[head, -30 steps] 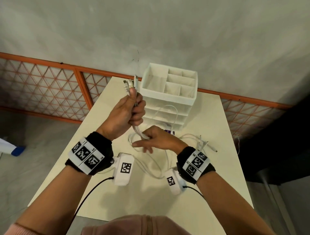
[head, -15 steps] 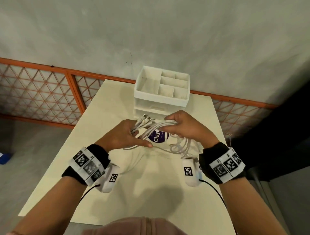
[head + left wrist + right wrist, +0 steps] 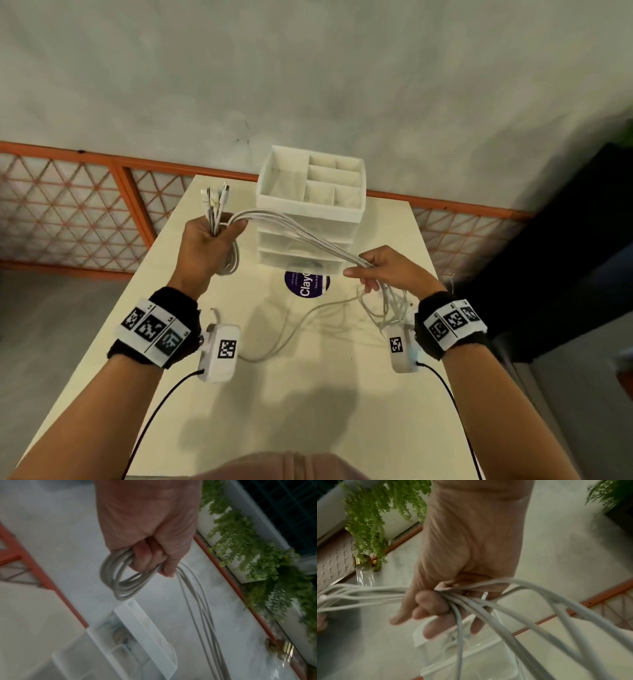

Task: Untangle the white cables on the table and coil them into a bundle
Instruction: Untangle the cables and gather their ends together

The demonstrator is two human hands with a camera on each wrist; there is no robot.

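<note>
Several white cables [image 3: 301, 233] stretch in the air between my two hands above the cream table [image 3: 308, 394]. My left hand [image 3: 209, 240] is raised at the left and grips one end of them, with the plugs [image 3: 215, 197] sticking up above the fist and a coiled loop [image 3: 118, 577] hanging below the fingers. My right hand [image 3: 380, 270] is lower at the right, its fingers curled round the same cables [image 3: 471, 601]. Their loose ends [image 3: 387, 308] trail down onto the table beneath it.
A white drawer organiser [image 3: 310, 205] with open top compartments stands at the table's far middle. A round purple sticker [image 3: 306, 282] lies in front of it. Behind the table are an orange lattice railing [image 3: 68, 212] and a grey wall. Green plants [image 3: 248, 547] hang nearby.
My hands were close together over the sticker half a second ago. The left hand has risen to the far left and the right has moved right and down, drawing the cables out between them.
</note>
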